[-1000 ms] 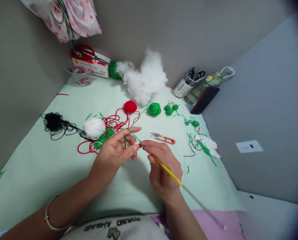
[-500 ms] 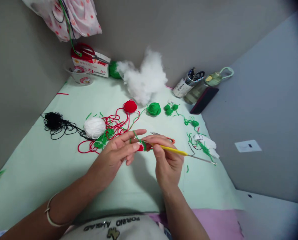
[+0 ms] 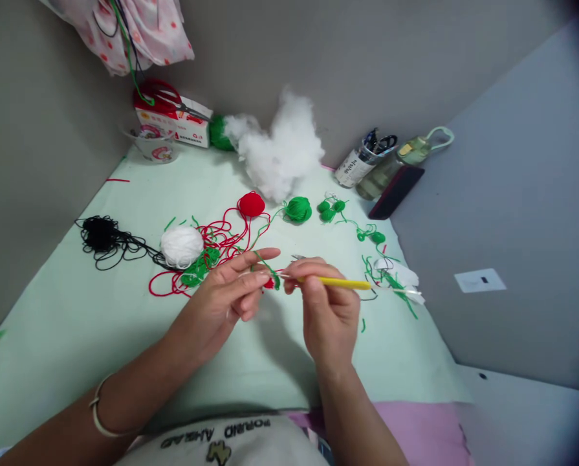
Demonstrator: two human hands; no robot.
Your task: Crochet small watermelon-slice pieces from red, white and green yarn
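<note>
My left hand (image 3: 231, 291) pinches a small red and green crochet piece (image 3: 270, 283) between thumb and fingers. Green yarn (image 3: 266, 260) loops over its raised index finger and runs down to the piece. In my right hand (image 3: 330, 310) is a crochet hook (image 3: 342, 283) with a yellow handle, gripped like a pencil. The hook's thin tip points left and meets the edge of the piece; fingers partly hide the exact stitch. Behind the hands lie a red yarn ball (image 3: 251, 204) with loose strands and a green yarn ball (image 3: 298, 210).
White yarn (image 3: 182, 246) and tangled black yarn (image 3: 99, 234) lie at left. White stuffing (image 3: 282, 152) sits at the back beside a box (image 3: 192, 129) with red scissors (image 3: 160, 97). A pen cup (image 3: 354, 168), bottle (image 3: 413, 150) and phone (image 3: 396, 192) stand at right, near green scraps (image 3: 398, 288).
The hook has turned from slanting down to the right to nearly level, and its tip has shifted at the piece. My left hand still holds the piece, with little movement.
</note>
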